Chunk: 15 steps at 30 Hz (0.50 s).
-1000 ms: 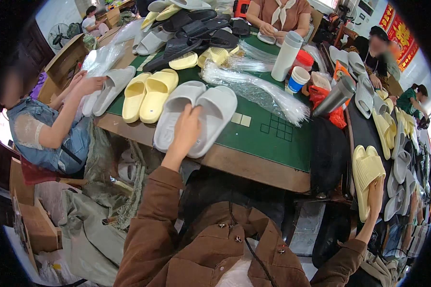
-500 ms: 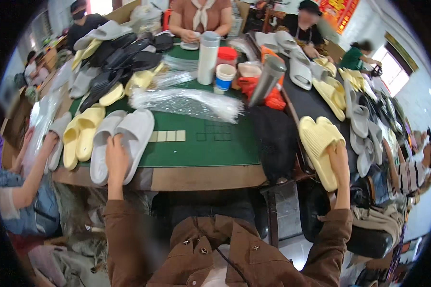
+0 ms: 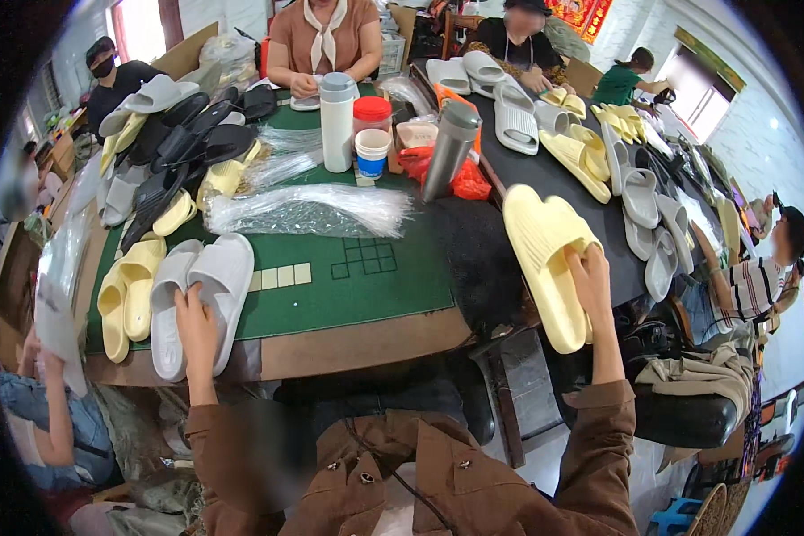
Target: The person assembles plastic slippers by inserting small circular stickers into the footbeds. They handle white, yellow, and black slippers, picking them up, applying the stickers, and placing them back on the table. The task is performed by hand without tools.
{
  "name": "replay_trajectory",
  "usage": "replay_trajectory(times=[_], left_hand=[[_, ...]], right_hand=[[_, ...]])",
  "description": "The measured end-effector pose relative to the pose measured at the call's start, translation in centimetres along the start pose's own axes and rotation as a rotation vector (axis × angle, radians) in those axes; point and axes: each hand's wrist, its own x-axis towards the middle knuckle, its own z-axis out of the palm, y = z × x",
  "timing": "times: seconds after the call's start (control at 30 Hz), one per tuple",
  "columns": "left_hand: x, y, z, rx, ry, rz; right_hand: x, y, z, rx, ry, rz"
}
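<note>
On the left of the green mat (image 3: 348, 299), my left hand (image 3: 196, 332) grips a pair of grey slippers (image 3: 228, 286) at their inner edges, fingers in the foot openings. The pair lies flat with its heels toward me. My right hand (image 3: 590, 284) holds a pair of pale yellow slippers (image 3: 540, 259) above the gap between the two tables. That pair is tilted, one slipper largely hiding the other, with my fingers under the straps. Just left of the grey pair stand yellow slippers (image 3: 134, 290).
Mixed slippers (image 3: 188, 125) are piled at the back left. Clear plastic strips (image 3: 308, 213), a white bottle (image 3: 337, 125), a paper cup (image 3: 372, 154) and a steel tumbler (image 3: 451, 150) occupy the mat. More slippers line the dark right table (image 3: 473, 121). Several people sit around.
The view has turned, shifting the tables leftward in the picture. My right hand has brought the yellow slippers a little left, nearer the green mat. My left hand stays on the grey pair.
</note>
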Motion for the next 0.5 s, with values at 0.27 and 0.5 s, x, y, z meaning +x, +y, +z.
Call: replay_trajectory(times=[0.27, 0.5], left_hand=[[-1.8, 1.7, -0.4, 0.121, 0.202, 0.015], [-3.1, 10.0, -2.4, -0.317, 0.133, 0.133]], right_hand=[[-2.5, -12.7, 4.1, 0.206, -0.235, -0.234], [-5.2, -19.5, 11.3, 0.257, -0.409, -0.230]])
